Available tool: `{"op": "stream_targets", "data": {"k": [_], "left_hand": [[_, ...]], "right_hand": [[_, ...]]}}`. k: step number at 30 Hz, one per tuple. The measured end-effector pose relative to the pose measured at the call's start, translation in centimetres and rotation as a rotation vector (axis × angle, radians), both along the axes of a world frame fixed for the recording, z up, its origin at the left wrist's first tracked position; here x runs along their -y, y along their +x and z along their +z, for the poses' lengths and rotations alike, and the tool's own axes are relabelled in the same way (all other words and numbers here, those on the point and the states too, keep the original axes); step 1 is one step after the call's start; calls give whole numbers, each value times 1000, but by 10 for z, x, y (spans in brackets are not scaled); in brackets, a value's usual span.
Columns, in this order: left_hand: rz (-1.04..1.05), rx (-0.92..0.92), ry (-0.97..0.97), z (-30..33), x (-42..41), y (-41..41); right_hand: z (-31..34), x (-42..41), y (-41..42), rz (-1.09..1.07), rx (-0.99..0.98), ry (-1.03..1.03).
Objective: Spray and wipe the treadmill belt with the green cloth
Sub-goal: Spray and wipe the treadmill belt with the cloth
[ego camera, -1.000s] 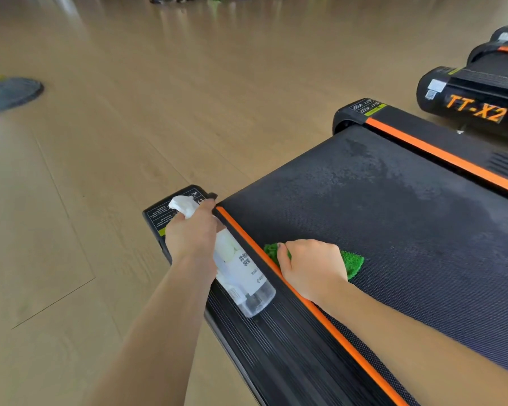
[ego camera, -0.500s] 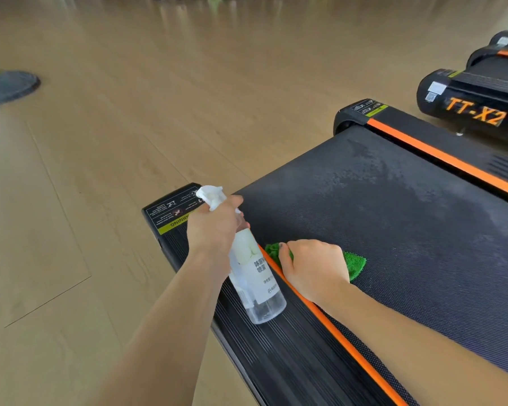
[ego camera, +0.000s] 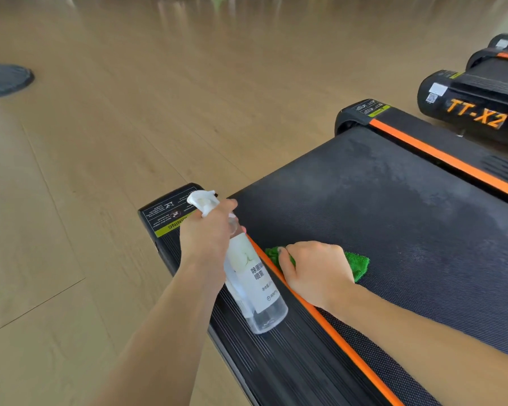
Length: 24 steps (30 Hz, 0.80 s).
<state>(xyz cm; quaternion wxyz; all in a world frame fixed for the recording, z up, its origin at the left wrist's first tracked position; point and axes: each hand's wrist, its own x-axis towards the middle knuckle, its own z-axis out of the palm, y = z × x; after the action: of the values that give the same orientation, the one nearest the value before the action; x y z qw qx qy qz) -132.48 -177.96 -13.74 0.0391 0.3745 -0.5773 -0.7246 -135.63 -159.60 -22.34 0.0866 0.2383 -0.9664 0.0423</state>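
The black treadmill belt (ego camera: 393, 218) fills the right half of the head view, with a greyish wet patch across its middle. My left hand (ego camera: 207, 232) grips a clear spray bottle (ego camera: 255, 291) with a white trigger head, held tilted over the ribbed left side rail, nozzle pointing away toward the belt's far end. My right hand (ego camera: 317, 271) presses a crumpled green cloth (ego camera: 357, 263) onto the belt just inside the orange stripe (ego camera: 346, 350). Most of the cloth is hidden under the hand.
Wooden floor (ego camera: 100, 171) lies to the left and beyond the treadmill's end cap (ego camera: 165, 209). A second black treadmill marked TT-X2 (ego camera: 475, 112) stands at the right back. A dark round base (ego camera: 6, 80) sits on the floor far left.
My left hand has carried the spray bottle rightward and up from the rail's corner toward the belt edge. My right hand and the cloth have stayed in place.
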Motion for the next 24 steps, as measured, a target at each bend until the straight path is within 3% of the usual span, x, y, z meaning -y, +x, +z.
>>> {"op": "stream_targets", "data": {"k": [6,9,13,16,21,24], "left_hand": [[27,-14,51,-23,11,3],[19,-52,29,-29,13,3],[20,-39,41,-31,11,1],[-16,-24,25,-33,13,2],[-32,5,16,-31,11,-1],[-17,15,13,-32,9,-5]], "right_hand": [[-4,26,-49,212,-121,-23],[2,45,-112,110,-116,25],[10,64,-191,-179,-56,26],[9,69,-181,-233,-37,-4],[0,4,-39,201,0,-61],[-2,-8,-38,379,-53,-54]]}}
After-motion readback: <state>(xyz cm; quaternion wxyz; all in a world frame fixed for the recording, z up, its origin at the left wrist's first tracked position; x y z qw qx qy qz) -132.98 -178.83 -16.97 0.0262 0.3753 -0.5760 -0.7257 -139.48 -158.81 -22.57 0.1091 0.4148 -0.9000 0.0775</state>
